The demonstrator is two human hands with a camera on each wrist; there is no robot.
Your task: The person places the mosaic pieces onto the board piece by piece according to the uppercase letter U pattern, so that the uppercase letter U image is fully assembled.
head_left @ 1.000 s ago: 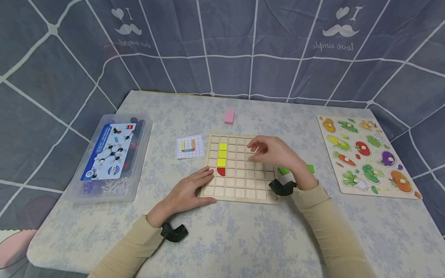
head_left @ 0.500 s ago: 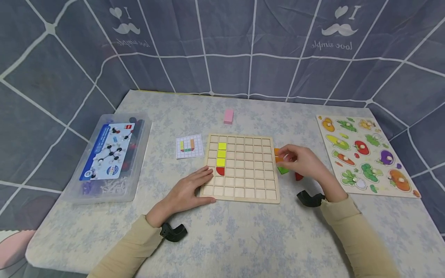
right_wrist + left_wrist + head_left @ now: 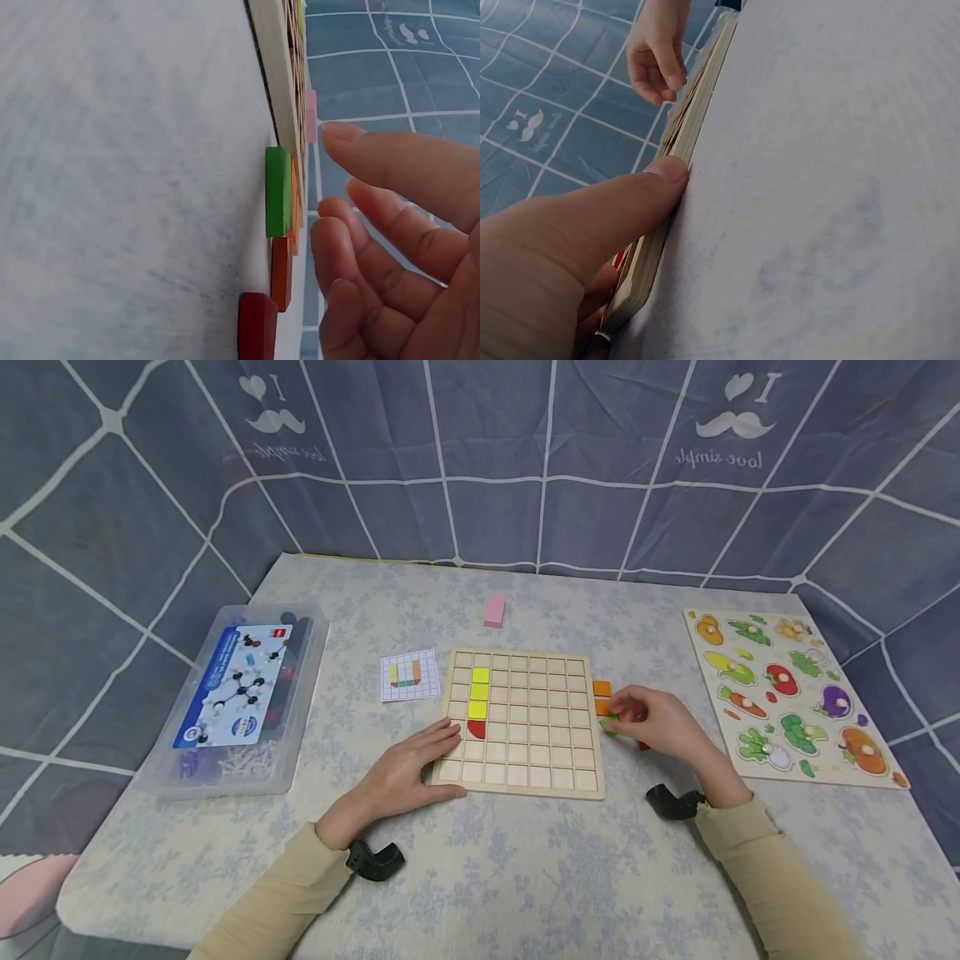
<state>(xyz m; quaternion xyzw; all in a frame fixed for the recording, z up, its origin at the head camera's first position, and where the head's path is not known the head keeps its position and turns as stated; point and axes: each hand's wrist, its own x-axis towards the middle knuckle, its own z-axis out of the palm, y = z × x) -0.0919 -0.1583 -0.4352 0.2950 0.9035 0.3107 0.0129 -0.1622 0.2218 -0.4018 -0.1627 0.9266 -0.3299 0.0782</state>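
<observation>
My left hand [image 3: 408,777] rests at the lower left corner of the wooden grid board [image 3: 551,758]; its fingers lie along the left edge and its thumb touches the front edge. Three yellow squares [image 3: 479,692] and a red rounded piece [image 3: 477,728] form a column on the board. My right hand [image 3: 663,722] hovers just right of the board, thumb and fingers apart with nothing between them. Under and beside it lie a green block [image 3: 277,191], orange blocks [image 3: 602,688] and a red block [image 3: 256,326]; the hand partly hides them in the head view.
A small card [image 3: 410,676] with a coloured pattern lies left of the board. Behind the board is a pink block [image 3: 494,611]. A clear plastic box [image 3: 303,727] stands at the left, a vegetable puzzle board [image 3: 757,693] at the right.
My right hand has moved right, from over the board to the loose blocks, then slightly lower toward the green block. The left hand has stayed at the board's corner.
</observation>
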